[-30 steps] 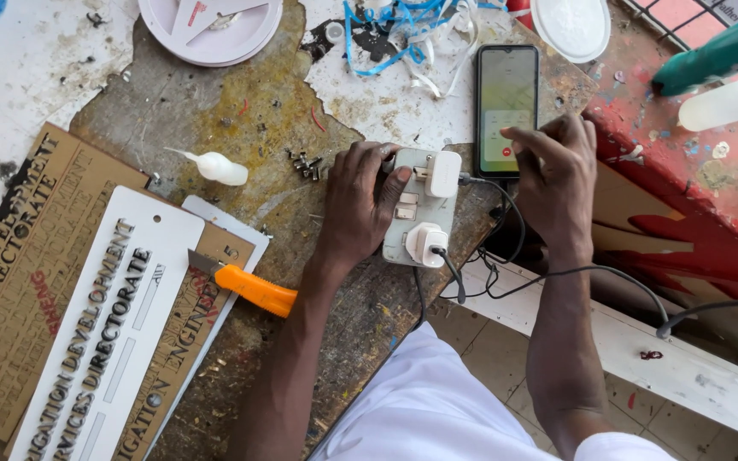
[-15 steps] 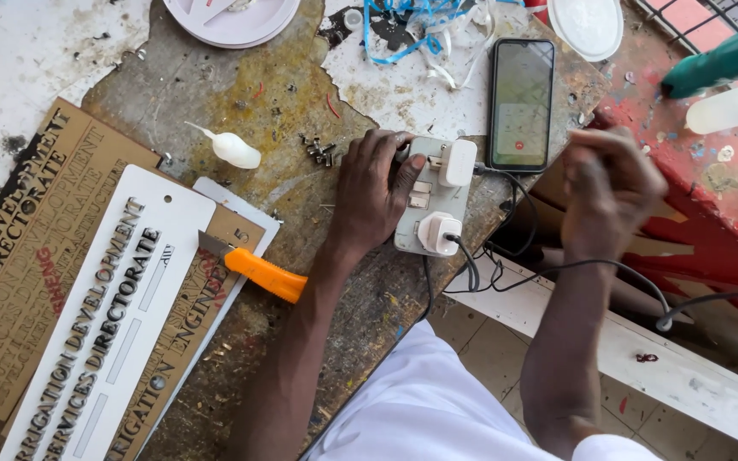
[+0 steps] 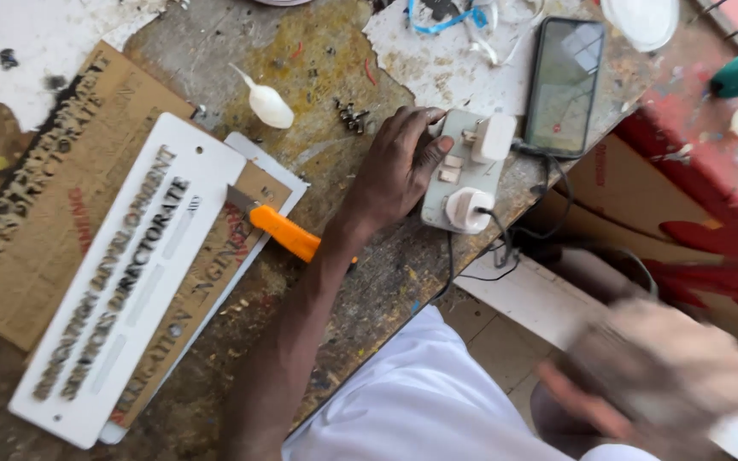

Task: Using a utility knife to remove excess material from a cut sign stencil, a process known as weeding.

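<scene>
Pressing down with my left hand (image 3: 395, 171), fingers spread flat, I hold a grey power strip (image 3: 459, 175) at the worktop (image 3: 326, 51) edge, beside a phone (image 3: 564, 85). My right hand (image 3: 668, 376) is blurred low right; I cannot tell its fingers' state.

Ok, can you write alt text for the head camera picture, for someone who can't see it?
A person's left hand rests on a grey power strip with two white plugs, on a worn workbench. Their blurred right hand is off the bench, lower right. Nearby lie a phone, an orange-handled knife and lettered sign boards.
</scene>
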